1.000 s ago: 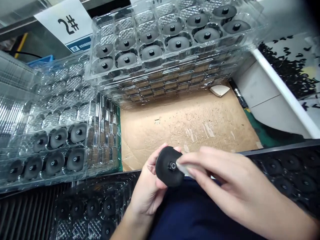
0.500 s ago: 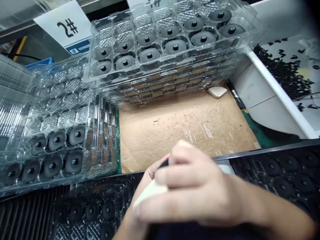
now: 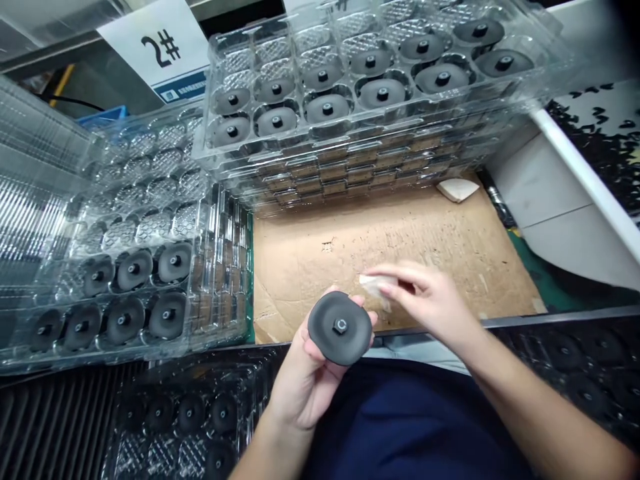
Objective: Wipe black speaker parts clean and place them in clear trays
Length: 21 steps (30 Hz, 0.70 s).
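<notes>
A round black disc with a raised centre knob rests in my left hand, fingers wrapped round its edge and the knob facing up. To its right, my right hand pinches a pale, blurred pad or cloth over the cardboard, apart from the disc. Similar black discs sit in the clear plastic tray on the stack at the back and in the clear tray at the left.
A cardboard sheet covers the bench, with a white wedge-shaped pad near its back right corner. Small black pieces lie in a white-edged bin at right. A dark tray with discs is at lower left. A "2#" sign stands behind.
My right hand has moved off the disc to the right, carrying the pale pad. The disc, earlier mostly covered by that hand, now shows fully in my left hand. The view has shifted slightly.
</notes>
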Available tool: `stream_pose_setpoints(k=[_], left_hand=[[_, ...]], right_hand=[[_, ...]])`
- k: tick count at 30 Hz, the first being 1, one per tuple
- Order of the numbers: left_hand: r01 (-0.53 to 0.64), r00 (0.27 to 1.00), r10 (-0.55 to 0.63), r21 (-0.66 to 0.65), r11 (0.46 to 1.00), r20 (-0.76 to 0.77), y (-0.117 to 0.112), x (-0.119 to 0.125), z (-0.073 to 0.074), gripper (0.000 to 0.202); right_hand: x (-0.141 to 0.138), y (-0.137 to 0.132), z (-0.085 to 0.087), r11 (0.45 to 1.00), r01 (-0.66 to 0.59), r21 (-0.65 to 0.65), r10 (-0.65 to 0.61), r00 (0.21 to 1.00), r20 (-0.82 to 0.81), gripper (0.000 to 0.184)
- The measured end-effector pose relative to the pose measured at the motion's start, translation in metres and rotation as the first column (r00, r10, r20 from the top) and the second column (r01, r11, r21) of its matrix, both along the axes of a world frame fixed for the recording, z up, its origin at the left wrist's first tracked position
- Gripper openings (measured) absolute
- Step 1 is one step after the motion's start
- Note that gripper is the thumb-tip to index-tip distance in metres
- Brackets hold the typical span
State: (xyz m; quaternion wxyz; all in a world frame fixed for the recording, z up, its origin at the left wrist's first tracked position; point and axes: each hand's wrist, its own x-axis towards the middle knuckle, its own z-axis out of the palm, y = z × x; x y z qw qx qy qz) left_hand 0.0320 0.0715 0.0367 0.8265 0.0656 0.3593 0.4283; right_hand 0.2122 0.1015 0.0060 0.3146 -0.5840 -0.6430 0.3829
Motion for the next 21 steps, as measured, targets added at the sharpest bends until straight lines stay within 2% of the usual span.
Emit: stream_pose_setpoints(k=[3,5,6,8,10,12,13,14,16,17,18,20,21], left_hand=[[-0.018,1.0,0.018,-0.009,1.0,-0.001,0.002,-0.004,-0.005,0.052],[-0.006,1.0,0.006,-0.023,1.0,0.0,0.004,-0.004,-0.006,0.053],[0.001,1.0,-0.001,-0.024,1.0,0.004,0.005,-0.003,-0.006,0.053],[0.006,1.0,-0.006,-0.017,1.0,0.001,0.005,-0.001,-0.005,0.053],[-0.004,0.999,0.003,-0.007,1.0,-0.035,0.005,0.001,-0.004,0.051],[-0.015,0.996,0.013,-0.026,1.0,-0.086,0.004,0.001,-0.003,0.047],[-0.024,0.994,0.021,-0.033,0.999,-0.107,0.003,0.001,-0.004,0.046],[-0.038,0.992,0.033,-0.039,0.999,-0.122,0.003,0.001,-0.005,0.047],[-0.076,0.989,0.072,-0.028,0.997,-0.129,0.003,0.002,-0.007,0.052],[-0.083,0.989,0.081,-0.015,0.996,-0.124,0.003,0.003,-0.008,0.052],[-0.074,0.991,0.073,-0.007,0.997,-0.114,0.003,0.004,-0.009,0.049],[-0.032,0.992,0.031,-0.003,0.999,-0.119,0.003,0.008,-0.008,0.037],[-0.001,0.991,0.0,-0.009,1.0,-0.131,0.003,0.009,-0.008,0.036]], right_hand=[[0.001,-0.028,-0.028,0.998,-0.022,-0.052,0.023,1.0,0.007,0.017],[0.0,-0.038,-0.028,0.997,-0.012,-0.07,0.013,1.0,0.006,0.016],[-0.002,-0.038,-0.02,0.997,0.009,-0.074,-0.009,1.0,0.0,0.017],[-0.007,-0.031,0.006,0.996,0.083,-0.031,-0.084,0.996,-0.041,0.02],[-0.017,-0.021,0.037,0.985,0.136,0.101,-0.123,0.984,-0.126,0.022],[-0.029,-0.016,0.061,0.963,0.039,0.267,0.007,0.985,-0.17,0.025],[-0.035,-0.015,0.069,0.955,-0.028,0.295,0.08,0.983,-0.165,0.025],[-0.039,-0.016,0.073,0.956,-0.1,0.274,0.146,0.978,-0.151,0.025],[-0.043,-0.017,0.075,0.967,-0.207,0.145,0.226,0.966,-0.125,0.023],[-0.045,-0.017,0.074,0.971,-0.22,0.089,0.229,0.967,-0.11,0.022],[-0.045,-0.016,0.072,0.976,-0.203,0.085,0.211,0.973,-0.099,0.022],[-0.047,-0.014,0.068,0.967,-0.115,0.226,0.135,0.988,-0.076,0.024],[-0.047,-0.014,0.067,0.945,-0.089,0.314,0.117,0.991,-0.071,0.026]])
